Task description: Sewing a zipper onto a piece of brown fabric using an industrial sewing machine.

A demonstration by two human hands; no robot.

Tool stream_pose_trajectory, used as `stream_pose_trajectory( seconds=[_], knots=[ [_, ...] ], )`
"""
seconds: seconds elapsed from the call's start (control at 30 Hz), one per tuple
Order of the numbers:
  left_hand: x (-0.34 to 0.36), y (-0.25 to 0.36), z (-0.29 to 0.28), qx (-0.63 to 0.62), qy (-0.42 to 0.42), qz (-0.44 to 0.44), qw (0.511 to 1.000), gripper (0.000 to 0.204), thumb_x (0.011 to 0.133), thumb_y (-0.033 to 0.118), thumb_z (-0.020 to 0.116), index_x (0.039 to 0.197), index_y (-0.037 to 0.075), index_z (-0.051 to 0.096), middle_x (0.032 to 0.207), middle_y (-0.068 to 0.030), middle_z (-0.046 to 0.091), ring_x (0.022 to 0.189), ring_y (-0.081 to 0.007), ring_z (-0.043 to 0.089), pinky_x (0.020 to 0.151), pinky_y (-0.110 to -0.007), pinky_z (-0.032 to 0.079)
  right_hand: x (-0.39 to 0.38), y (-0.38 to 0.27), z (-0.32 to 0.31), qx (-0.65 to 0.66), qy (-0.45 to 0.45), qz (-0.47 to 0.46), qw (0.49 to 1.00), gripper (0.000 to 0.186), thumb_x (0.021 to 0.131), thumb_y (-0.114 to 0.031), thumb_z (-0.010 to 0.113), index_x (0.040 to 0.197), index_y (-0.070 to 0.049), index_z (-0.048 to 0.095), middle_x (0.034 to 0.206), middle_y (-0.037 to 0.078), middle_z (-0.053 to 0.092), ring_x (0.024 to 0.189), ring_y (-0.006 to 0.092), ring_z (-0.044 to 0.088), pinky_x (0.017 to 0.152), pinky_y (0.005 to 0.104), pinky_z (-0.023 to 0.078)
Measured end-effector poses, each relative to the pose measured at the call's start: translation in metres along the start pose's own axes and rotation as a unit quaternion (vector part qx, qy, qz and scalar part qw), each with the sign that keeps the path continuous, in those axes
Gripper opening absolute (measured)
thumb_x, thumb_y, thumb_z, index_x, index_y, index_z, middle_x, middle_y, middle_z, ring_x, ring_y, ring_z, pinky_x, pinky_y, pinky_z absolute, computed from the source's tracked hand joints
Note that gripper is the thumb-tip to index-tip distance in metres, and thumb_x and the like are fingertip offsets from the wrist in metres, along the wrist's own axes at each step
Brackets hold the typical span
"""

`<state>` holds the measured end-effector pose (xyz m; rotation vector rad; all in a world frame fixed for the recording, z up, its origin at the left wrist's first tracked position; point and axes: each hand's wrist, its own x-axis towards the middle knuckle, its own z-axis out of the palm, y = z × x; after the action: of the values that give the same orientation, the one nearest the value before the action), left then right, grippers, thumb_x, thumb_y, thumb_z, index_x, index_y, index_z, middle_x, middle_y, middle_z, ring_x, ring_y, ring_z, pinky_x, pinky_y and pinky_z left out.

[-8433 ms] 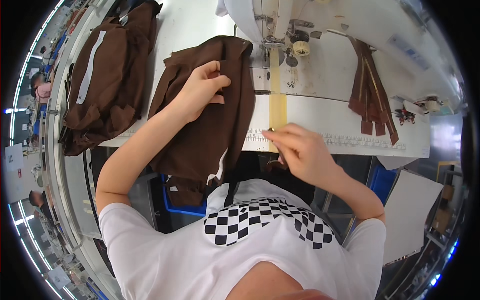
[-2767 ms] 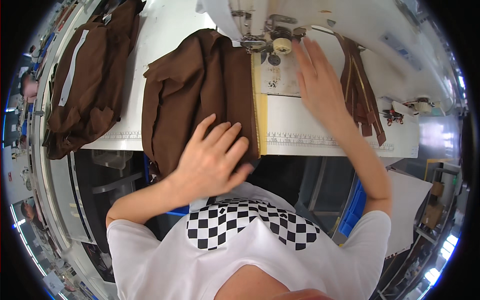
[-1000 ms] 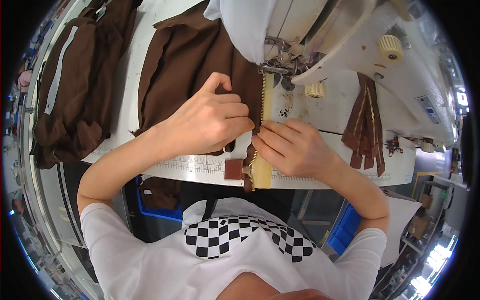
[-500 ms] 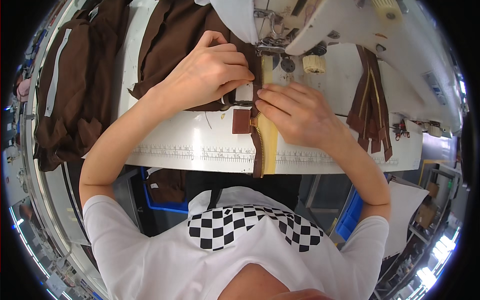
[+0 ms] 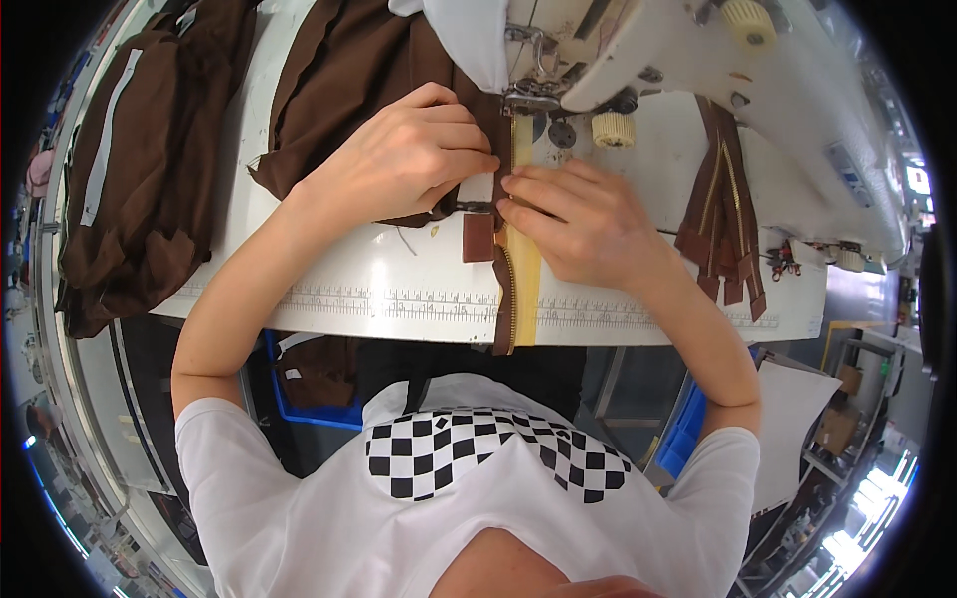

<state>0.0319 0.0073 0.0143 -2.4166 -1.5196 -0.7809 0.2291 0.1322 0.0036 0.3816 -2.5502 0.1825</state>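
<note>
A brown zipper (image 5: 506, 299) with gold teeth runs front to back under the sewing machine's presser foot (image 5: 531, 102), along a yellow strip (image 5: 527, 289) on the table. Left of it lies brown fabric (image 5: 344, 95). My left hand (image 5: 429, 149) is closed, its thumb and fingertips pinched at the fabric edge beside the zipper. Just to the right, my right hand (image 5: 578, 219) has its bent fingertips pressed together on the zipper tape; what lies under them is partly hidden. A reddish-brown square tab (image 5: 478, 239) sits beside the zipper, below my hands.
The white sewing machine (image 5: 688, 80) stands at the back right. Several brown zippers (image 5: 723, 199) hang over its base on the right. More brown garment pieces (image 5: 150, 179) are heaped at left. A printed ruler (image 5: 399, 307) follows the table's front edge; a blue bin (image 5: 319, 411) is below.
The whole view has shifted slightly left. My left hand has lowered a little toward me, while both hands keep their hold at the zipper.
</note>
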Motion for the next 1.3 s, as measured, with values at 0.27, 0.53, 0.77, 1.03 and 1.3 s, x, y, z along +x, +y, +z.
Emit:
stream_pose_trajectory(
  seconds=[0.27, 0.53, 0.77, 1.03, 1.3],
  knots=[
    [0.005, -0.025, -0.003, -0.014, -0.012, -0.019, 1.000, 0.030, 0.061, -0.006, 0.065, 0.088, 0.004, 0.073, 0.088, -0.0048, 0.069, 0.090, -0.0211, 0.063, 0.087, -0.031, 0.047, 0.007, 0.010, 0.002, -0.030, -0.003, 0.079, 0.996, 0.021, 0.071, -0.007, 0.064, 0.092, -0.008, 0.070, 0.096, 0.004, 0.068, 0.087, 0.0202, 0.064, 0.075, 0.0333, 0.051],
    [0.005, -0.025, -0.007, -0.012, -0.032, -0.078, 0.996, 0.022, 0.072, 0.001, 0.063, 0.092, 0.003, 0.073, 0.094, -0.0066, 0.071, 0.096, -0.0219, 0.063, 0.095, -0.035, 0.044, -0.003, 0.017, -0.003, 0.294, 0.055, 0.355, 0.886, 0.021, 0.083, 0.002, 0.057, 0.097, -0.006, 0.071, 0.101, 0.008, 0.070, 0.088, 0.0249, 0.063, 0.081, 0.0334, 0.051],
    [-0.010, -0.017, -0.023, 0.025, 0.007, -0.081, 0.996, 0.022, 0.073, 0.000, 0.065, 0.094, 0.004, 0.070, 0.100, -0.0055, 0.069, 0.098, -0.0213, 0.062, 0.096, -0.039, 0.043, -0.009, -0.013, -0.003, 0.179, -0.003, 0.155, 0.972, 0.021, 0.085, -0.014, 0.066, 0.104, -0.005, 0.068, 0.117, 0.006, 0.065, 0.112, 0.0229, 0.055, 0.097, 0.0365, 0.042],
    [-0.005, -0.032, -0.009, 0.102, 0.004, 0.064, 0.993, 0.022, 0.069, 0.004, 0.070, 0.091, 0.008, 0.070, 0.096, 0.0006, 0.068, 0.099, -0.0193, 0.060, 0.090, -0.035, 0.045, -0.009, 0.003, 0.008, 0.075, -0.054, 0.067, 0.993, 0.035, 0.084, -0.027, 0.068, 0.112, -0.005, 0.062, 0.122, 0.006, 0.062, 0.117, 0.0237, 0.053, 0.099, 0.0393, 0.038],
    [-0.010, -0.033, 0.012, 0.142, 0.000, -0.116, 0.983, 0.045, 0.068, -0.003, 0.067, 0.107, 0.019, 0.072, 0.119, -0.0078, 0.057, 0.117, -0.0281, 0.048, 0.098, -0.040, 0.036, -0.002, 0.011, 0.008, 0.051, -0.036, 0.139, 0.988, 0.039, 0.086, -0.027, 0.066, 0.116, -0.002, 0.061, 0.125, 0.010, 0.058, 0.110, 0.0240, 0.057, 0.098, 0.0395, 0.039]
  ],
)
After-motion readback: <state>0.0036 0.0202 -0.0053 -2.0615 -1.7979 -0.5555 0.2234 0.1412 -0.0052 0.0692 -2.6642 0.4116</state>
